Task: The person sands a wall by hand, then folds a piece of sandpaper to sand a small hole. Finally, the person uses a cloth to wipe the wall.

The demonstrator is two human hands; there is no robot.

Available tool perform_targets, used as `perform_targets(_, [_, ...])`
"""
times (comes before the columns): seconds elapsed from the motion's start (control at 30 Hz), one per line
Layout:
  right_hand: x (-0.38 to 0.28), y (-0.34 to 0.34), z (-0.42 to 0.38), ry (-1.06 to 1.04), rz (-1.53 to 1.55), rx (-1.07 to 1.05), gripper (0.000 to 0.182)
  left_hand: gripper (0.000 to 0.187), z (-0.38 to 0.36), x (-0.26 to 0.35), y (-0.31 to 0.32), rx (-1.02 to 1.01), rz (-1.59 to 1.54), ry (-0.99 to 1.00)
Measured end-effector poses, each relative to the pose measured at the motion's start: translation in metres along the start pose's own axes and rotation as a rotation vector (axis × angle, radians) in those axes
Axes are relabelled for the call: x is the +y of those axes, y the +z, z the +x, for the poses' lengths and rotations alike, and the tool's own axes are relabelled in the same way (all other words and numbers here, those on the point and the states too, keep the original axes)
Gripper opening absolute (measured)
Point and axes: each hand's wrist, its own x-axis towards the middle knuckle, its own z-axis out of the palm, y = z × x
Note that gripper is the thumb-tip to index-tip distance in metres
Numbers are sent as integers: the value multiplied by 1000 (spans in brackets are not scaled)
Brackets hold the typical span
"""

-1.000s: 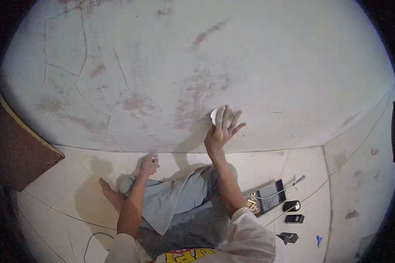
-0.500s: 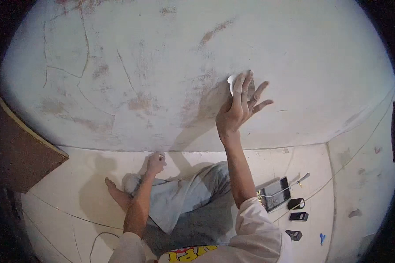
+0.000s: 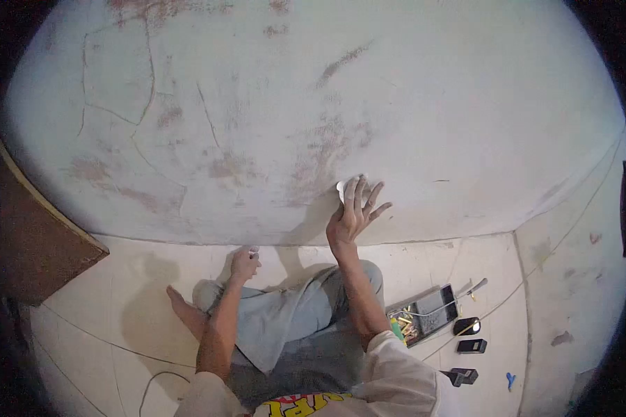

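My right hand (image 3: 350, 221) lies against the pale, scuffed wall (image 3: 459, 132), low down near the floor. Under its spread fingers it presses a small piece of what looks like sandpaper (image 3: 341, 190), whose white edge curls out on the left. Brownish worn patches and long scratches mark the wall above and to the left. My left hand (image 3: 244, 265) is closed near the foot of the wall, above my bent leg. Something whitish shows at its fingers, too small to name.
On the floor to my right is a black tray (image 3: 448, 292) with brass-coloured pieces and a metal rod across it. Beside it sit several black items (image 3: 471, 346) and a blue clip-like piece (image 3: 510, 380). A brown board (image 3: 45, 229) stands left. A cable (image 3: 153, 379) lies near my left arm.
My right hand has slid down the wall and a little left with the sandpaper. My left hand stays in nearly the same place. More of the tray's contents now shows.
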Motion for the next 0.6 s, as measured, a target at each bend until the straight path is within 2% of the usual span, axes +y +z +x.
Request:
perform_targets(0.1, [-1, 7, 4, 28, 30, 48, 42, 22, -2, 4, 6, -2, -40, 13])
perform_targets(0.13, [-6, 5, 20, 34, 31, 39, 42, 22, -3, 6, 4, -3, -36, 3])
perform_targets(0.2, [-19, -7, 62, 61, 128, 165, 47, 21, -5, 9, 3, 19, 40, 39])
perform_targets(0.3, [-13, -18, 66, 43, 10, 88, 47, 23, 1, 0, 2, 22, 30, 71])
perform_targets(0.37, [-9, -12, 46, 37, 44, 109, 49, 23, -3, 0, 4, 18, 39, 19])
perform_targets(0.53, [1, 2, -22, 69, 22, -93, 51, 22, -3, 11, -3, 10, 26, -18])
perform_targets(0.6, [5, 8, -17, 44, 48, -40, 52, 22, -9, 14, -4, 9, 86, -21])
